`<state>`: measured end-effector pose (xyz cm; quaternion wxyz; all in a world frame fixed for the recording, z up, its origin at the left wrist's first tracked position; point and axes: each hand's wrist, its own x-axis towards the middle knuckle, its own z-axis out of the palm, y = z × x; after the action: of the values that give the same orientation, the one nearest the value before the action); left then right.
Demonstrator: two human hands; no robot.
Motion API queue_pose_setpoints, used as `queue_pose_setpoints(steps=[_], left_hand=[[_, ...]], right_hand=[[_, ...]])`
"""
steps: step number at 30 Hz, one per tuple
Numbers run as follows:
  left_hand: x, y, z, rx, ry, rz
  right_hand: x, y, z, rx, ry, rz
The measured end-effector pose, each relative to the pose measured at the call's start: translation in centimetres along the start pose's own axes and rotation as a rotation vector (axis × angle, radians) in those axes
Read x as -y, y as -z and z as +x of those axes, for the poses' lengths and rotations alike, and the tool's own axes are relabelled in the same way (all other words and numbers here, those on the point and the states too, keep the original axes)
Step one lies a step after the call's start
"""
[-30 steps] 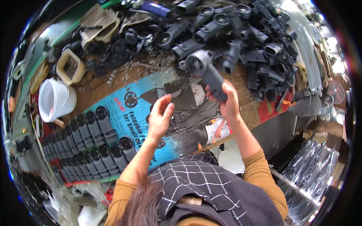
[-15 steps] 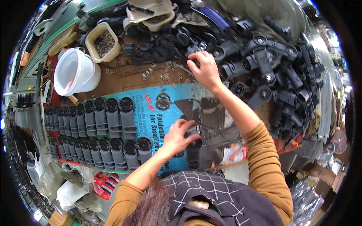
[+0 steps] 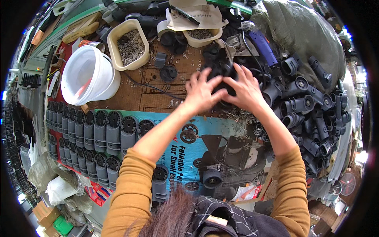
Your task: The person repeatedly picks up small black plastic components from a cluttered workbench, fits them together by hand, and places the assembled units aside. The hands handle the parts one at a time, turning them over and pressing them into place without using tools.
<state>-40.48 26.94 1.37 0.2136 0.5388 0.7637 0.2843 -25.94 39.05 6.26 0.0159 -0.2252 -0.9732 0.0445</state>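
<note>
Both hands are over a heap of small black plastic parts [image 3: 221, 71] at the back middle of the table. My left hand [image 3: 200, 91] is at the heap's left side, fingers spread and slightly blurred. On the right side of the same parts is my right hand [image 3: 245, 91], its fingers apart and curved around them. The thumbs come close together, and the hands partly hide what they touch. A lone grey plastic joint with a round dark end [image 3: 212, 179] stands on the blue printed sheet [image 3: 158, 114], nearer to me than the hands.
Rows of grey joints with black discs [image 3: 106, 136] stand at the left. Behind them are a white bucket [image 3: 112, 81] and a cream tub of small metal rings [image 3: 148, 59]. A purple power tool [image 3: 263, 48] lies at the back right, beside piled dark tube fittings [image 3: 304, 102].
My left hand has left the grey joint and moved forward to the black parts. My right hand now works beside it at the heap. The view has shifted.
</note>
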Motion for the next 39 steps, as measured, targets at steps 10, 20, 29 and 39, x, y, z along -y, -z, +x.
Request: queue_pose_setpoints(steps=[10, 20, 29, 39], left_hand=[[7.6, 6.1, 11.2, -0.556, 0.293, -0.04], [3.1, 6.3, 2.5, -0.431, -0.17, -0.226], [-4.9, 2.2, -8.1, 0.173, -0.096, -0.666], [-8.5, 0.9, -22.1, 0.15, 0.284, -0.936]], right_hand=[[0.4, 2.8, -5.4, -0.031, -0.096, 0.003], [3.2, 3.7, -6.1, -0.289, -0.149, 0.392], [7.3, 1.3, -10.7, -0.198, -0.743, 1.27], [15.4, 2.3, -24.0, -0.29, -0.82, 1.766]])
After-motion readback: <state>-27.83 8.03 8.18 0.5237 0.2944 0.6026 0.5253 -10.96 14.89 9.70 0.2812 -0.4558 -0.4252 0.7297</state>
